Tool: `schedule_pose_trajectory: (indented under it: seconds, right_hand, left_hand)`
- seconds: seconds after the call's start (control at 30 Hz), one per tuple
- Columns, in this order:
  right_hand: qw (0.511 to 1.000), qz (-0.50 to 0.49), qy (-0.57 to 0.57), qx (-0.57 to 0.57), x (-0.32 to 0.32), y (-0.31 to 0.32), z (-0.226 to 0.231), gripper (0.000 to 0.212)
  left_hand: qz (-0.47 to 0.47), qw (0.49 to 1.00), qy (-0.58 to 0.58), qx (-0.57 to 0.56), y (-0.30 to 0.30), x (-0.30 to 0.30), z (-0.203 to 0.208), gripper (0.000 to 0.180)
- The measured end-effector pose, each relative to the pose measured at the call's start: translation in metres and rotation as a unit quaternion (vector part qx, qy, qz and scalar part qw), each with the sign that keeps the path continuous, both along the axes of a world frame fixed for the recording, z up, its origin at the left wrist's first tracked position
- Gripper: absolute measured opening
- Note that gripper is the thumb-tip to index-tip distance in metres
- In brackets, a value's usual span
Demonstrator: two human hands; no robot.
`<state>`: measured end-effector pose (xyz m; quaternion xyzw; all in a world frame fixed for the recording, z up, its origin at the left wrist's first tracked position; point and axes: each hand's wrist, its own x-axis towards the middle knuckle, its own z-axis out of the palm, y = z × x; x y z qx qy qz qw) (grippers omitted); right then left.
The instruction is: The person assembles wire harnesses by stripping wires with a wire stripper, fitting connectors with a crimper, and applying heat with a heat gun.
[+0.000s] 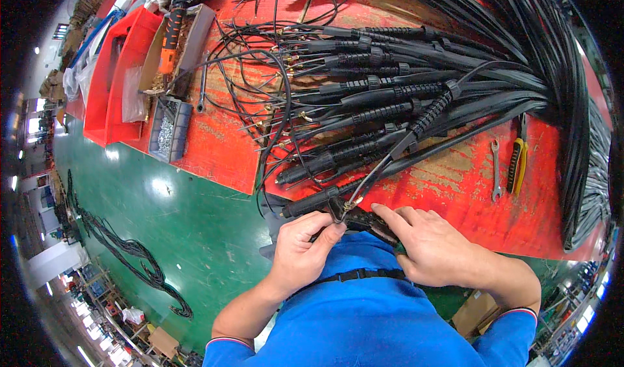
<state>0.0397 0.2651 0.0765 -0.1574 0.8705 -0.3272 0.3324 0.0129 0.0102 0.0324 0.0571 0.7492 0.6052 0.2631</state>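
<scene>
Centrally, at the near edge of the red desk (pixel 224 156), we find 1 black fitting (pixel 337 209), held before a blue shirt (pixel 383 321) with 1 black strap (pixel 354 275).

Left hand (pixel 304 253): thumb and forefinger pinch the lower end of the fitting. Right hand (pixel 432 245): forefinger extended beside the dark piece next to the fitting; we cannot tell whether its other fingers grip, their tips being hidden.

1 cable (pixel 390 156), with a brass-coloured end, runs from a ribbed sleeve (pixel 434 112) down to the fitting.

Beyond the hands, we count a row of black cable assemblies (pixel 383 113), thin leads to the left, thick bundles (pixel 552 62) sweeping right.

Right side of the desk: 1 open-ended wrench (pixel 496 172); just beside it, 1 pair of pliers (pixel 517 165), yellow and black handles.

Left side: red bins (pixel 97 110); 1 grey tray (pixel 182 135) of small metal parts; 1 orange-and-black tool (pixel 168 58).

Green floor (pixel 214 237), left: 1 length of black cable (pixel 123 238), lying loosely looped.
</scene>
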Motion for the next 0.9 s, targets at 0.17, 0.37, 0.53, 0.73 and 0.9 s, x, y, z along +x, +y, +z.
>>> schedule_pose_trajectory:
  seconds: [0.17,0.37,0.53,0.73,0.9]
  right_hand:
    - [1.0,0.002,-0.007,0.016,0.0001,-0.0001,0.0018,0.083]
    - [0.999,0.012,-0.017,0.024,-0.0006,0.0,0.0031,0.084]
    - [1.0,0.013,-0.008,0.026,-0.001,-0.0006,0.0034,0.083]
    - [0.998,-0.008,-0.049,-0.025,-0.0025,0.0002,0.0026,0.081]
    - [0.999,-0.001,-0.028,-0.02,-0.0029,-0.0009,0.0032,0.081]
  left_hand:
    - [0.01,1.0,0.0,0.001,-0.0004,0.0008,0.0014,0.013]
    - [0.01,1.0,-0.003,-0.005,-0.0004,0.0012,0.0032,0.014]
    - [-0.006,1.0,-0.02,-0.01,-0.0014,-0.0001,0.0048,0.014]
    - [-0.006,1.0,-0.005,-0.012,-0.0016,-0.001,0.0053,0.013]
    - [-0.009,1.0,0.0,-0.017,-0.0008,-0.0016,0.0059,0.013]
